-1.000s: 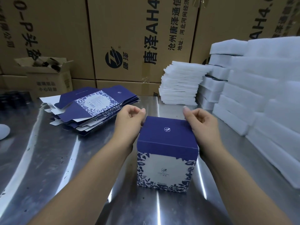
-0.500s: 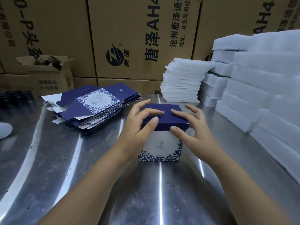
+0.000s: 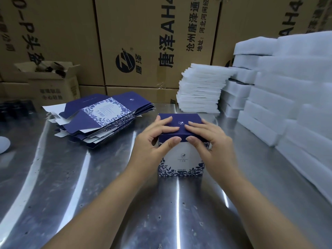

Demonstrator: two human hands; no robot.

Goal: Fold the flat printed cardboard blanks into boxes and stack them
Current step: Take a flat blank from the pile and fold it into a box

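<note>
The left grip (image 3: 154,141) and right grip (image 3: 212,142) are both laid open on the box (image 3: 181,155). Their straight fingers press flat on its dark blue lid (image 3: 181,117) and the thumbs push against the lid's front fold. Neither curls around anything.

The box stands upright on the steel desk (image 3: 86,203), near the middle. A small white emblem is printed on the lid, and a second emblem sits on the white front above a blue leaf border; the line of print beneath is too small to read.

To the left, apart from the box, is a loose stack of flat blanks (image 3: 106,115), its top panel carrying fine print and a barcode.

Bare steel shows between box and blanks, and from the box to the near edge. Foam sheets (image 3: 199,94) and foam blocks (image 3: 287,108) crowd the right side and back corner.

The cartons (image 3: 152,42) behind the desk read "唐泽AH4" and "沧州唐泽通".
</note>
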